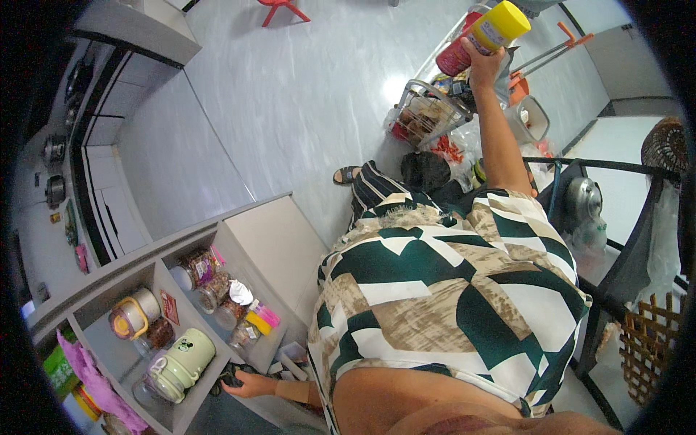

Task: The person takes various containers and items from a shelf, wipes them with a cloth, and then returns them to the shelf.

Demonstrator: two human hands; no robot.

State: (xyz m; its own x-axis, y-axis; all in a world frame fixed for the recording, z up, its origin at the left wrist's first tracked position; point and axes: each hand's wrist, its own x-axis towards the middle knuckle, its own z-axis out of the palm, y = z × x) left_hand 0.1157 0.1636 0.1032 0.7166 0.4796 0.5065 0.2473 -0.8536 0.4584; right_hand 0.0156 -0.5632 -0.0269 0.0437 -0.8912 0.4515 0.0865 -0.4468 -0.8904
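My right hand (484, 62) is raised at the upper right, its fingers around a red canister with a large yellow cap (503, 24). The canister tilts over a wheeled wire cart (435, 100) full of bags and packets. At the lower left, my left hand (250, 383) grips a crumpled black item (231, 375) beside the corner of a grey cubby shelf (223, 353); what the item is cannot be told. Close to that hand, a pale green bottle (187, 353) lies in one compartment. What looks like fingertips shows beside my right forearm; whose they are is unclear.
Jars (215, 288) fill another shelf compartment. An orange-handled tool (544, 57) and a grey bin (535, 119) stand beyond the cart. Plastic bags (462, 141) lie near my feet. A black-framed rack (598, 163) with a metal kettle (584, 198) and a woven basket (650, 348) is at the right.
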